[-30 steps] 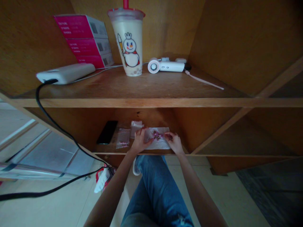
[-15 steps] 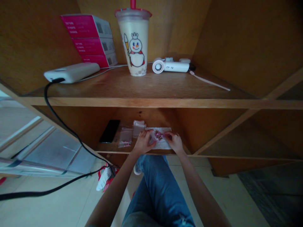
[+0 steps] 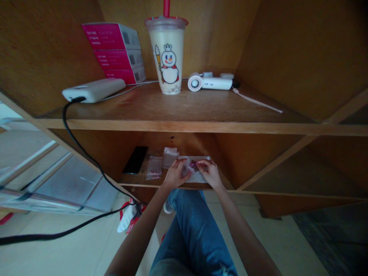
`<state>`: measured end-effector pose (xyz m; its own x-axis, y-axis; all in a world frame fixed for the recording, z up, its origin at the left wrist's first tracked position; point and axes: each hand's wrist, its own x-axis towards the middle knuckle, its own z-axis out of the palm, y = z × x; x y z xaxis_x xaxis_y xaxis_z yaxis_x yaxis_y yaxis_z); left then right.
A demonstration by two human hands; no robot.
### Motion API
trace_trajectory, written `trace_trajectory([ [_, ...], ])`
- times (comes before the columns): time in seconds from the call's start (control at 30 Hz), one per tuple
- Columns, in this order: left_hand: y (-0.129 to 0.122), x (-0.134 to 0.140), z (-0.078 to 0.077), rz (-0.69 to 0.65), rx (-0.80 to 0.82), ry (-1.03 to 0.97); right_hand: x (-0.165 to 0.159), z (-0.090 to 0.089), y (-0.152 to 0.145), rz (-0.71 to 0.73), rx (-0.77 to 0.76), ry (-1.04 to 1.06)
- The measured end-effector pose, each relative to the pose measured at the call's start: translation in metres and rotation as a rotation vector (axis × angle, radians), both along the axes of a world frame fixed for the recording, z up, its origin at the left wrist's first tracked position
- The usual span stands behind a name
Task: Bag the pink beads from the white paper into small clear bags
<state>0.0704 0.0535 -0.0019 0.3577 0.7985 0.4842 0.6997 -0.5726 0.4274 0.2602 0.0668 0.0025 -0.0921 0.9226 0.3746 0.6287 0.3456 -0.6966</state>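
In the lower compartment, a small heap of pink and dark beads (image 3: 193,165) lies on a white sheet (image 3: 198,178). My left hand (image 3: 175,174) is at the left side of the heap, its fingers and thumb curled around what looks like a clear plastic bag (image 3: 186,168). From the right, my right hand (image 3: 211,173) reaches in with its fingertips pinched together at the beads; whatever is between them is too small to make out. Left of the hands lie a zip bag (image 3: 154,165) with some pink beads at its bottom and another clear zip bag (image 3: 170,154).
A black phone (image 3: 135,160) lies at the compartment's left. On the shelf above stand pink boxes (image 3: 110,38), a drink cup (image 3: 168,57) with a straw, a white power bank (image 3: 94,91) and a small white fan (image 3: 212,82). A black cable (image 3: 86,156) hangs down the left side.
My right hand has moved left, its fingertips now over the beads and partly covering them. The left hand stays nearly in place. The whole view has shifted slightly.
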Motion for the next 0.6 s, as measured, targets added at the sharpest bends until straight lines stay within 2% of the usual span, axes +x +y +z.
trace_trajectory([
  [0.17, 0.001, 0.000, -0.001, -0.010, -0.001, -0.014, -0.011, -0.006, 0.003, 0.127, -0.042, -0.003],
  [0.27, 0.000, 0.000, 0.001, -0.005, -0.012, -0.016, -0.010, -0.008, 0.004, 0.141, -0.051, -0.014],
  [0.4, -0.001, 0.001, 0.004, 0.025, -0.034, -0.021, 0.001, -0.007, 0.006, 0.013, -0.068, -0.070],
  [0.6, 0.000, 0.001, 0.003, 0.038, -0.050, -0.012, 0.016, -0.010, 0.005, -0.143, -0.088, -0.309],
])
